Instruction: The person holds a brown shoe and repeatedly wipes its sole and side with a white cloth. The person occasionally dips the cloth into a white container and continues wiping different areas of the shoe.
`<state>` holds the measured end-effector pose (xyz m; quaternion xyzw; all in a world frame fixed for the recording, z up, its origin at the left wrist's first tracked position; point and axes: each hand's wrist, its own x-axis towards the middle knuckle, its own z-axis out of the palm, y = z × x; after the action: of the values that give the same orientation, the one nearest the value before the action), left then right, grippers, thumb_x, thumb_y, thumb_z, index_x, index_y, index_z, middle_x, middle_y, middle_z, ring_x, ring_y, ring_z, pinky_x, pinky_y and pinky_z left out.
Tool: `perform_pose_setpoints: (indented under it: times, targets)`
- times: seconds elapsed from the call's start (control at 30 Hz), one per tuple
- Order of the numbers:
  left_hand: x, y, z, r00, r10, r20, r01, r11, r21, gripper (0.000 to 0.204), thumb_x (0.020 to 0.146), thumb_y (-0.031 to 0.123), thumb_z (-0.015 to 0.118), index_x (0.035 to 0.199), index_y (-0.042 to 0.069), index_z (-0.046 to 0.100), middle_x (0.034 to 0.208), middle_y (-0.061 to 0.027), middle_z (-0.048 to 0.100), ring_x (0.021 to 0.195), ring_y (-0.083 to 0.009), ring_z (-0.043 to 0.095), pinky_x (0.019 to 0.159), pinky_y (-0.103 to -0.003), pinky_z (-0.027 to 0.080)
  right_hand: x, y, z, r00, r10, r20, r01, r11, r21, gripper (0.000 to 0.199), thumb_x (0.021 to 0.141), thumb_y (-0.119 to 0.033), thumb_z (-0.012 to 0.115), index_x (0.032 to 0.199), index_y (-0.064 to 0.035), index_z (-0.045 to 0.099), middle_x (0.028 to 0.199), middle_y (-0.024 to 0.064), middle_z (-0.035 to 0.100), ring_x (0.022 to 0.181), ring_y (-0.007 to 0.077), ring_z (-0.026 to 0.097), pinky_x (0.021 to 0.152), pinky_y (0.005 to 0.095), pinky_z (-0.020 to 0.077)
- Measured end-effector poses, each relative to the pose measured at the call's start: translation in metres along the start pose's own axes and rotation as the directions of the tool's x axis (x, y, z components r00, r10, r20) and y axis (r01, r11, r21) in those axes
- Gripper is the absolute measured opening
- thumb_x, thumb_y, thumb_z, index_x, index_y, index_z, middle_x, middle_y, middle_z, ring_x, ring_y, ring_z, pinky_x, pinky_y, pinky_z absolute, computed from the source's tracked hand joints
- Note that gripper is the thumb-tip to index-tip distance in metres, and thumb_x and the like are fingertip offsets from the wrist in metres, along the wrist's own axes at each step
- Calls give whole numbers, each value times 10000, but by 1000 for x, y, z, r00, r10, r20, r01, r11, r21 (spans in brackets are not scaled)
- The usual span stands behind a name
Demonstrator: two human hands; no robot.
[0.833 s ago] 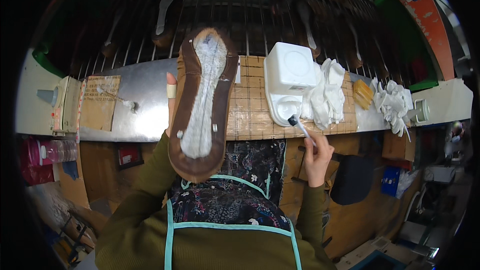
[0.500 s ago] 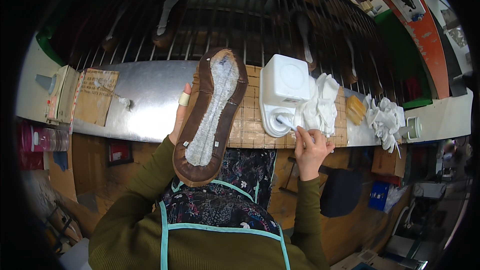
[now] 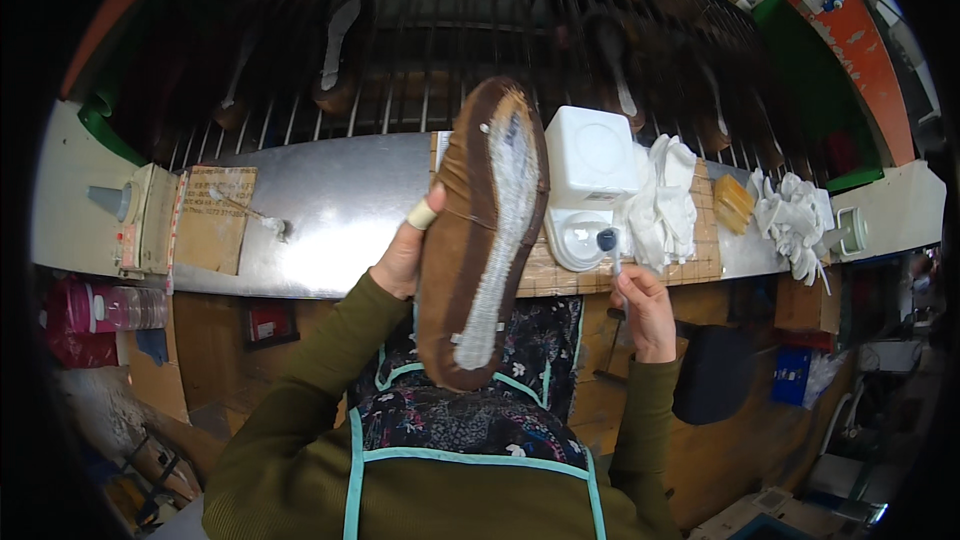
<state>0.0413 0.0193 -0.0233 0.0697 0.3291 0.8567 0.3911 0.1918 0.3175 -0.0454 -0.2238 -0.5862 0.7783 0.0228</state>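
My left hand (image 3: 398, 258), with a cream-coloured band on one finger, grips a brown suede shoe (image 3: 452, 280) along its left side. The shoe's underside faces up, showing a long whitish strip (image 3: 505, 210) down the middle and brown edges folded in around it. In my right hand (image 3: 648, 308) is a thin-handled brush (image 3: 606, 239) with a small dark round head, pinched between the fingers. That head is over the right side of a small round dish (image 3: 582, 238) at the foot of a white plastic dispenser (image 3: 593, 150).
White gloves (image 3: 665, 205) lie beside the dispenser. Farther right are a yellow block (image 3: 733, 202) and another white heap (image 3: 790, 220). A stick with a whitish tip (image 3: 272, 225) lies left, near cardboard (image 3: 215, 225). Behind the bench, a barred rack (image 3: 430, 90) carries several shoes.
The shoe has shifted right and turned, so more of its suede side shows. The brush has come up out of the dish, its dark head now visible. The whole view has shifted slightly.
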Motion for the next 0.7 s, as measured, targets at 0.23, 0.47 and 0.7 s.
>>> perform_pose_setpoints:
  times: [0.23, 0.47, 0.7]
  targets:
    - [7, -5, 17, 999, 10, 43, -15, 992, 124, 726, 873, 513, 610, 1366, 19, 409, 1290, -122, 539, 1165, -215, 541, 1001, -346, 442, -6, -41, 81, 247, -967, -70, 493, 187, -850, 225, 751, -3, 763, 970, -44, 733, 950, 51, 532, 841, 149, 512, 686, 264, 417]
    - [0, 4, 28, 978, 158, 138, -181, 968, 176, 783, 850, 442, 662, 1405, -10, 345, 1337, -125, 498, 1220, -208, 493, 1038, -344, 390, -24, -47, 130, 569, -821, -38, 710, 514, -482, 214, 768, 25, 734, 978, -9, 726, 1048, 72, 505, 760, 114, 548, 690, 232, 448]
    - [-13, 6, 26, 965, 210, 154, -251, 907, 337, 799, 838, 358, 678, 1422, -47, 312, 1362, -138, 471, 1252, -213, 455, 1063, -336, 342, -8, -54, 153, 663, -747, -49, 682, 630, -373, 159, 807, -16, 715, 965, 1, 722, 1036, 62, 496, 762, 99, 543, 687, 217, 437]
